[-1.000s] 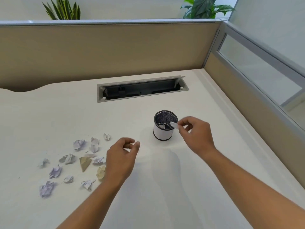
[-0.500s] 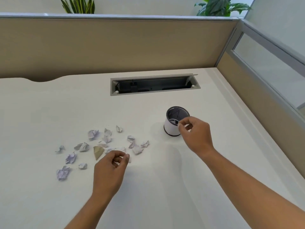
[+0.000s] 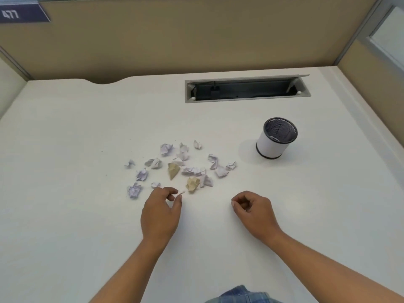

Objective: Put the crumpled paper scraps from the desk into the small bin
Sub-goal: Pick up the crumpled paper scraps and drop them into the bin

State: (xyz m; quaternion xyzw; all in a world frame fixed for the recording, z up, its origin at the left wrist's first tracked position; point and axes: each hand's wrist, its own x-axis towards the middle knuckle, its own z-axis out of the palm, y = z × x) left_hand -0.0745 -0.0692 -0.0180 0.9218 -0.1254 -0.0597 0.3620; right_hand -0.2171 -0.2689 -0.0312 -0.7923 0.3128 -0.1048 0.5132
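Several crumpled paper scraps (image 3: pixel 185 169), mostly white with two tan ones (image 3: pixel 173 170), lie scattered on the middle of the pale desk (image 3: pixel 65 215). The small bin (image 3: pixel 270 147), white with a black mesh rim, stands upright to the right of them, apart from the pile. My left hand (image 3: pixel 160 213) is at the near edge of the pile, thumb and index fingertip pinched on a small white scrap (image 3: pixel 181 192). My right hand (image 3: pixel 254 209) rests near the desk well short of the bin, fingers curled in with nothing in them.
An open cable tray (image 3: pixel 247 89) is sunk into the desk behind the bin. Tan partition walls (image 3: pixel 196 40) close the back and right side, with a "477" label (image 3: pixel 17 14) at the top left. Blue denim (image 3: pixel 240 295) shows at the bottom edge.
My right hand held a white scrap over the bin, then drew back toward me with nothing in it. My left hand came to the pile's near edge. The view tilted down.
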